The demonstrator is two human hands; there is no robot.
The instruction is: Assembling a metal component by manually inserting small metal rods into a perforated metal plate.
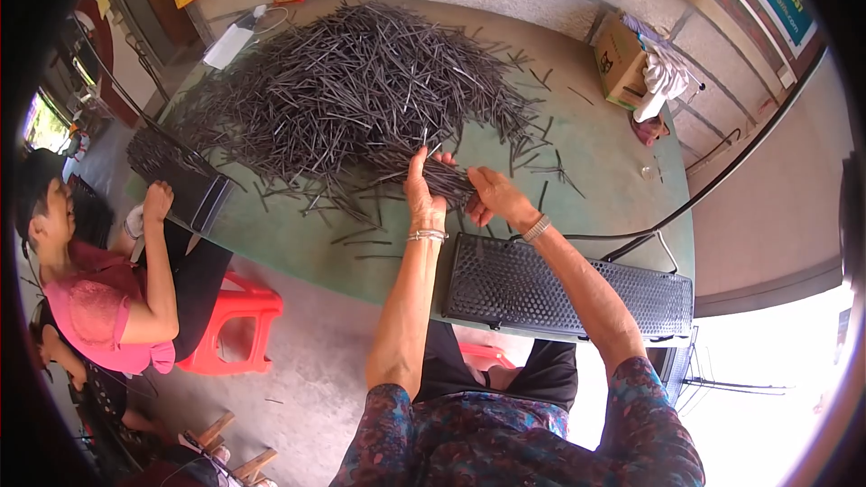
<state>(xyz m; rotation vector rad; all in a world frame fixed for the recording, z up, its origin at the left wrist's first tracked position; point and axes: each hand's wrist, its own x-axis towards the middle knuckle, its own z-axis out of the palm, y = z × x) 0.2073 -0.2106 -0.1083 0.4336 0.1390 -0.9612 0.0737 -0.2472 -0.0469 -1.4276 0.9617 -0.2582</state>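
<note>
A bundle of thin dark sticks (454,185) lies between my two hands, just in front of a large heap of the same sticks (352,81). My left hand (422,194) is wrapped round the bundle from the left, thumb up. At its right end my right hand (496,197) grips the stick ends with bent fingers. A black tray with rows of round holes (568,293) sits on the table's near edge, below my right forearm.
The green table (325,257) carries loose sticks around the heap. At left, a person in pink (108,307) sits on a red stool (248,320) beside another black tray (212,203). A cardboard box (621,63) with white cloth stands back right. A black cable (722,185) runs along the right.
</note>
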